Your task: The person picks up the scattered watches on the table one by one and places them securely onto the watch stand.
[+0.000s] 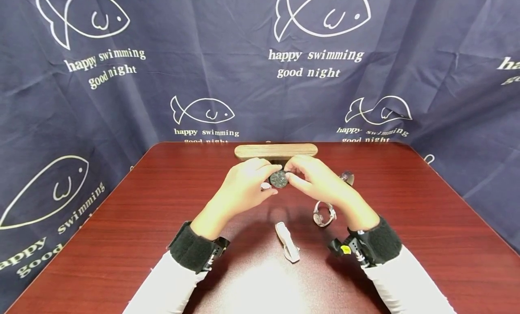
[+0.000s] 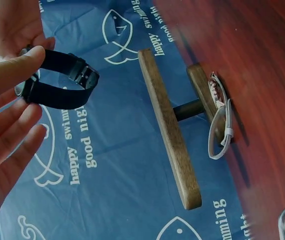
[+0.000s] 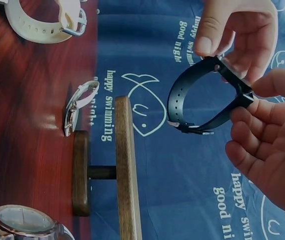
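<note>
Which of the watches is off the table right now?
The black watch, held between both hands in front of the wooden stand; the pale-strapped ones lie on the table.

The dark blue backdrop cloth carried the only legible words: "happy swimming" over "good night", printed in white beneath outlined fish drawings. The phrase repeated across the cloth, clearest at top centre and top left, smaller just above the table's far edge, and cut off at the sides. The dial of the dark watch was too small to read.
</note>
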`<state>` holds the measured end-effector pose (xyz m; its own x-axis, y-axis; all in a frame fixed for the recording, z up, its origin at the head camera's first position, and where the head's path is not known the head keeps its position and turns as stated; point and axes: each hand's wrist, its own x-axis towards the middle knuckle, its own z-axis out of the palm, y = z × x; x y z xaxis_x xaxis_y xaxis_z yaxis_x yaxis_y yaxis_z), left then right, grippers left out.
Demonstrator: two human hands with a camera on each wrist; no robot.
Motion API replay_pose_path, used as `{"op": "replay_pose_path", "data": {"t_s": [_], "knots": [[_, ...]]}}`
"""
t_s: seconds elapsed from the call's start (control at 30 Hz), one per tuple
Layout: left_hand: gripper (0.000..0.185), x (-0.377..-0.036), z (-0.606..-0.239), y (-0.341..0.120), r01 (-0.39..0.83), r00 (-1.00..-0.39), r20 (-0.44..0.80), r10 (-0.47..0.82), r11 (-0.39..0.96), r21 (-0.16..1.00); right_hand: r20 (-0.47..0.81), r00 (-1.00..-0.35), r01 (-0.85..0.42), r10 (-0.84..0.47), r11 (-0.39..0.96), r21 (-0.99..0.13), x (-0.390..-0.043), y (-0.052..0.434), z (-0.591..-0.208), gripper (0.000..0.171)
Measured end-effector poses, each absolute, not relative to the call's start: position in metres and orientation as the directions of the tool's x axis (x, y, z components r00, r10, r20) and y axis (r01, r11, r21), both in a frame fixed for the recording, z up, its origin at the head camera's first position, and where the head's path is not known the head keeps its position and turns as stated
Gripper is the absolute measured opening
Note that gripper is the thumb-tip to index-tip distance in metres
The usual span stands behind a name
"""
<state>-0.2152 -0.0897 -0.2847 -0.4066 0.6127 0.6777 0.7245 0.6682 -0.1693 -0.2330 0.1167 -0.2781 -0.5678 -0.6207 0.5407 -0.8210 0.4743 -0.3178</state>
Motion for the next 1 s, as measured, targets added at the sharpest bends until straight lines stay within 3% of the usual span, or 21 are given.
{"op": "replay_pose_path", "data": {"t_s": [0.2,0.57,0.7,1.0], "knots": [[0.037,-0.216,-0.285,-0.089,0.747,-0.332,0.725,0.604,0.637,-0.189,0.543,-0.566,-0.823,-0.62,0.467,-0.325,-0.231,0.115,-0.278,0.007],[0.031,-0.221,-0.287,-0.094,0.776,-0.319,0.76,0.566,0.616,-0.133,0.596,-0.552,-0.833,-0.583,0.421,-0.36,-0.231,0.116,-0.277,0.013],[0.03,-0.222,-0.284,-0.098,0.772,-0.337,0.768,0.545,0.627,-0.106,0.618,-0.547,-0.835,-0.565,0.425,-0.35,-0.232,0.118,-0.276,0.016],[0.029,-0.224,-0.279,-0.105,0.704,-0.45,0.78,0.434,0.71,0.012,0.611,-0.553,-0.827,-0.566,0.46,-0.323,-0.238,0.123,-0.278,0.016]]}}
